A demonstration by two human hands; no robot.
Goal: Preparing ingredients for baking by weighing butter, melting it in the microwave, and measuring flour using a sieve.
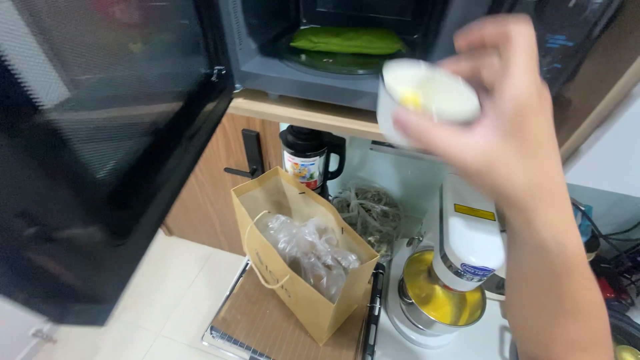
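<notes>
Fingers of the right hand (507, 127) are wrapped around a small white bowl (427, 100); the grip is firm on its rim and side, thumb toward the viewer. Bowl contents: a pale creamy mass with a yellow spot near the 9 o'clock edge. The bowl is held in the air just in front of the open microwave (333, 73), at about 1 o'clock in the view. The left hand is not in view.

Below the hand, at 5 o'clock, a white stand mixer (467, 240) sits on the white desk (480, 343). Its steel mixing bowl (427, 313) holds a yellow mixture; the mixer head is lowered over it.

At 6 o'clock a tan paper bag (293, 267) with cord handles stands open on a cardboard sheet laid over a wire rack (233, 330). Inside it is a clear plastic bag (310, 250) of brownish items; what they are cannot be told.

Just behind the paper bag, a clear bag of dried, stringy pale material (370, 210) lies beside a black blender jug (310, 160).

Farthest, at 12 o'clock, the microwave cavity holds a green packet (347, 40) lying flat on the glass turntable (333, 63). The microwave door (100, 133) hangs open at 9 o'clock, filling the left side of the view.
</notes>
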